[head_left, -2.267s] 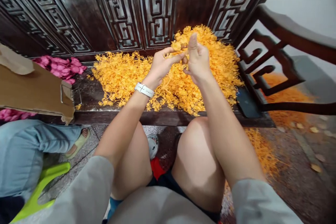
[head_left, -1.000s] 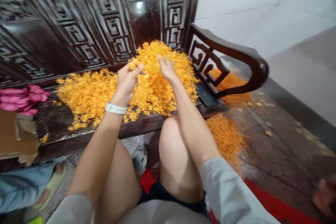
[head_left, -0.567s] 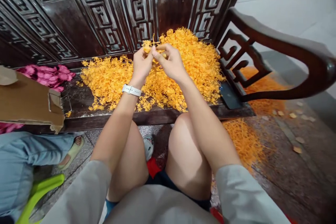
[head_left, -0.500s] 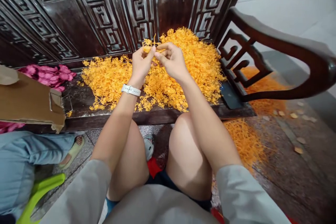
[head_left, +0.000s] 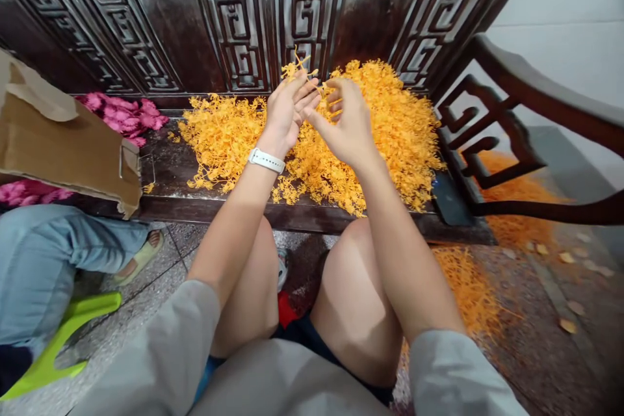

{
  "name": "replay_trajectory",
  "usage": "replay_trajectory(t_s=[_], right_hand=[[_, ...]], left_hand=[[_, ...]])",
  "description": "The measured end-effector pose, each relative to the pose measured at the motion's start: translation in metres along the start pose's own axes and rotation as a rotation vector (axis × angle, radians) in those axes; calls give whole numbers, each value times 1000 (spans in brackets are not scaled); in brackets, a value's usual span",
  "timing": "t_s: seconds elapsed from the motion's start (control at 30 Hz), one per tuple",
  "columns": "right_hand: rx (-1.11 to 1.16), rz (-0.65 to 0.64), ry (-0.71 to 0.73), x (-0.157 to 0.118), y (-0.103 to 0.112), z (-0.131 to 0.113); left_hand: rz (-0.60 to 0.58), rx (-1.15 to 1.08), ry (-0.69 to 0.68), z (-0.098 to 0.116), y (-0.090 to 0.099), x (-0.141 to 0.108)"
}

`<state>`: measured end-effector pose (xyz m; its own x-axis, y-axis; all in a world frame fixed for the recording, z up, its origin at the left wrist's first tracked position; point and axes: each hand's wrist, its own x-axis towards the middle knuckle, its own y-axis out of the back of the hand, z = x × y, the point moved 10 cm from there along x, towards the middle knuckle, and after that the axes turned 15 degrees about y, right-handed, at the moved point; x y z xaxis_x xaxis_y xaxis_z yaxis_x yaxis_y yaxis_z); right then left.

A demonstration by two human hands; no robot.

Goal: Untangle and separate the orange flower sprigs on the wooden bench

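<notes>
A large heap of orange plastic flower pieces (head_left: 390,136) with thin stems spreads over the dark wooden bench seat. Above it, my left hand (head_left: 287,107), a white band at its wrist, is turned palm up with its fingers fairly straight. An orange flower sprig (head_left: 303,68) sticks out at those fingertips and appears held there; the exact grip is partly hidden. Close to its right, my right hand (head_left: 348,120) has its thumb and curved fingers apart, and I see nothing held in it.
Pink flower pieces (head_left: 124,118) lie left, behind a cardboard box (head_left: 63,143). A dark flat phone-like object (head_left: 452,198) rests by the carved armrest (head_left: 550,175). Orange strands (head_left: 463,286) litter the floor at right. Another person's jeans-clad leg (head_left: 43,260) and a green stool (head_left: 82,318) are at left.
My hands were pinching together at the sprig; now the left palm has turned upward and the right fingers have spread away from it. The view has shifted, moving the scene rightward.
</notes>
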<state>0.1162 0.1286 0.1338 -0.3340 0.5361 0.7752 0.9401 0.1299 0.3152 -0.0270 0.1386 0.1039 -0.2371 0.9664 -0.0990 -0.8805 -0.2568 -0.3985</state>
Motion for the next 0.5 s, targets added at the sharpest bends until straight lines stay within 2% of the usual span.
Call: replay_trajectory(t_s=[0.07,0.13,0.2,0.3,0.5], right_hand=[[21,-8,-20,-1,-7,4],[66,41,-79,-2,-5,16],[147,79,-169,-4,-1,31],[339,60,-304,-8,0,44],[629,-30,-416,-12,-13,31]], left_hand=[[-42,20,-31,5,-10,-6],[-65,44,-44,8,-17,-12],[-72,82,-21,7,-18,-15],[-91,158,15,0,-14,-12],[-97,211,-61,-7,-9,-5]])
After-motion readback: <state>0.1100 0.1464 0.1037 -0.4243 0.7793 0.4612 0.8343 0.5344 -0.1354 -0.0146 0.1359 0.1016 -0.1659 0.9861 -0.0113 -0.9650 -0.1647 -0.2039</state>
